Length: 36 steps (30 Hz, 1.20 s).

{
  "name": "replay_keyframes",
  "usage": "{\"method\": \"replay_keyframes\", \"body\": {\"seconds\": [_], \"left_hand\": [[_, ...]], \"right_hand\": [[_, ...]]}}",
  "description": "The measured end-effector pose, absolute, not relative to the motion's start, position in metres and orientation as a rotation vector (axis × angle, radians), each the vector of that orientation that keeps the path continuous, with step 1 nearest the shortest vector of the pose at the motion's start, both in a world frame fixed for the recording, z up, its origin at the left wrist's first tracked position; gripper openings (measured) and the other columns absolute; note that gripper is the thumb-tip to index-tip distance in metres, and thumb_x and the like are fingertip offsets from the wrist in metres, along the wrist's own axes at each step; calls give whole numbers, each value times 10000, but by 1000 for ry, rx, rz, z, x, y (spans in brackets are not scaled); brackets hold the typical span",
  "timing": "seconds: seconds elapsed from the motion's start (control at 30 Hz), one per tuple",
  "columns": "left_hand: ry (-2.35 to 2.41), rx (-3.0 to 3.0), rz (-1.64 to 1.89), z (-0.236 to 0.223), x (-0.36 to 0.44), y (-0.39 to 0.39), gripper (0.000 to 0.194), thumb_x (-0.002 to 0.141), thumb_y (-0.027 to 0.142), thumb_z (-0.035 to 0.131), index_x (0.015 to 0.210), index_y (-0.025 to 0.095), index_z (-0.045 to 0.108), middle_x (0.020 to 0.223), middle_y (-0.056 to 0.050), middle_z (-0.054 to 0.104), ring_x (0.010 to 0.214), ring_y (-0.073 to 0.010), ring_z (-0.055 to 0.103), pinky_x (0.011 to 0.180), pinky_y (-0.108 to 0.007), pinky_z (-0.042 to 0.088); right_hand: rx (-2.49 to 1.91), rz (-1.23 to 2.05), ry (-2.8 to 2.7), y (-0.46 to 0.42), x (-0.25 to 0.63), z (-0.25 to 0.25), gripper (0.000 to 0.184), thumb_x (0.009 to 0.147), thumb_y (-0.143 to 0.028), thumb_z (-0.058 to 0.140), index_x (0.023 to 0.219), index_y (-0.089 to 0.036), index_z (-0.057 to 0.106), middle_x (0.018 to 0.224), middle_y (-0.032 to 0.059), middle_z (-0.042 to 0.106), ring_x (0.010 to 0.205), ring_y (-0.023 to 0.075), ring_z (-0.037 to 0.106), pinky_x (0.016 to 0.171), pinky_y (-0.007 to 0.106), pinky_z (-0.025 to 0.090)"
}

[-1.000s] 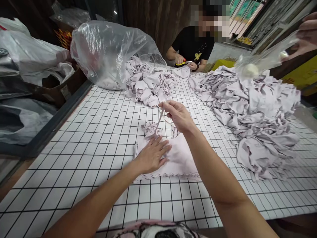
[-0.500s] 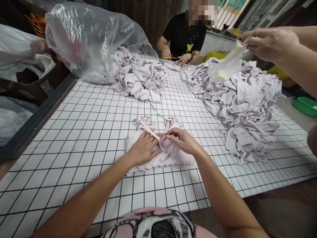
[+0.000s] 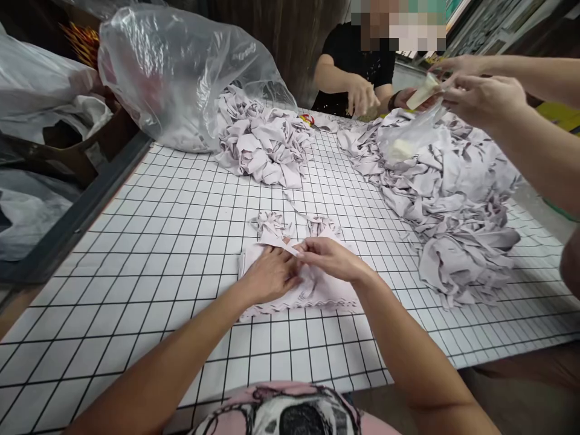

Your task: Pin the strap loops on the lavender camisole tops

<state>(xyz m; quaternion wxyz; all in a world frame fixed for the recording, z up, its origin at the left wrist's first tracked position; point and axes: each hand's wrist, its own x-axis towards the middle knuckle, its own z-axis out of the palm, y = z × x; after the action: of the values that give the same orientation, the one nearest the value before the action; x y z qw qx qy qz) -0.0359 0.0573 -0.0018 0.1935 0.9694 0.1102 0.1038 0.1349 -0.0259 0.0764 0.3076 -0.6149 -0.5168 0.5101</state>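
A flat stack of pale pink fabric pieces [image 3: 317, 284] with a wavy lower edge lies on the table in front of me. My left hand [image 3: 270, 275] rests flat on the stack, fingers spread. A narrow pale fabric strip [image 3: 286, 246] passes above its fingers. My right hand [image 3: 328, 258] pinches the lower end of that strip between thumb and fingers, just right of my left hand. Behind my hands are two gathered, ruffled fabric ends [image 3: 270, 223] at the top of the stack. A thin strip trails away from the right one.
Crumpled fabric heaps stand at the back [image 3: 263, 142] and right [image 3: 446, 175]. A large clear plastic bag [image 3: 181, 66] bulges at the back left. A person in black [image 3: 335, 90] reaches toward another person's hands [image 3: 489, 99], which hold a plastic bag with cream-coloured pieces. Yellow-and-red-handled scissors [image 3: 307, 119] lie nearby.
My right hand has closed on the strip and draws it slightly up; my left hand stays flat. Across the table, the person in black has laid the scissors down and stretched out their hands.
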Motion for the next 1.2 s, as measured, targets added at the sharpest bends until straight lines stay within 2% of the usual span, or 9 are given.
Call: {"method": "replay_keyframes", "body": {"seconds": [0.17,0.3,0.47,0.57,0.7,0.77,0.93,1.03,1.2], "left_hand": [[300,2730,237,-5,-37,58,550,964,492,382,1456,246,369,1538,-57,352,1439,-350,202,1112,-533,234],[323,2739,191,-4,-37,57,536,976,466,355,1470,258,343,1553,-39,325,1433,-338,226,1107,-514,258],[347,2702,218,-4,-37,58,599,958,499,397,1493,252,285,1538,-71,348,1418,-328,265,1127,-526,228],[385,2626,272,-2,-37,58,717,922,525,468,1513,218,204,1540,-124,326,1406,-312,302,1138,-517,232],[416,2490,318,6,-40,60,813,888,493,546,1527,230,118,1574,-145,234,1439,-311,243,1151,-505,245],[439,2396,295,11,-43,62,781,894,509,532,1518,236,151,1572,-144,245,1437,-313,256,1137,-499,285],[489,2093,271,20,-47,79,632,892,525,529,1441,267,353,1483,-130,422,1350,-320,418,1020,-474,443],[457,1870,328,23,-42,88,599,885,467,569,1425,273,397,1473,-122,442,1356,-300,417,1041,-458,435],[533,1374,447,38,-31,99,597,861,353,623,1403,184,440,1375,-146,548,1307,-275,483,1089,-476,393]], "right_hand": [[-1580,1579,-1381,-88,160,109,318,916,-392,569,718,-147,610,720,26,612,742,131,572,707,264,435],[-1581,1574,-1333,-123,176,116,295,934,-338,560,756,-129,669,690,29,615,695,111,554,703,255,442],[-1301,1526,-1214,-109,181,94,225,903,-321,612,1010,-150,712,740,35,656,700,110,584,649,243,447],[-1183,1392,-1073,-86,179,79,231,865,-348,661,1012,-180,724,734,29,668,679,101,583,603,220,428],[-1066,1399,-1073,-73,177,71,289,832,-392,689,1022,-178,730,722,42,686,639,106,585,564,218,423],[-1018,1431,-1113,-75,178,71,304,833,-397,686,1036,-174,726,722,49,697,601,98,568,556,220,424],[-953,1435,-1175,-74,183,78,258,834,-361,690,987,-157,728,692,42,689,594,94,567,565,219,422],[-1045,1450,-1199,-60,179,84,201,821,-315,705,927,-145,718,732,34,680,673,109,599,653,250,459],[-1106,1469,-1240,-30,161,82,159,830,-306,685,840,-148,671,810,19,635,775,114,579,771,280,448]]}}
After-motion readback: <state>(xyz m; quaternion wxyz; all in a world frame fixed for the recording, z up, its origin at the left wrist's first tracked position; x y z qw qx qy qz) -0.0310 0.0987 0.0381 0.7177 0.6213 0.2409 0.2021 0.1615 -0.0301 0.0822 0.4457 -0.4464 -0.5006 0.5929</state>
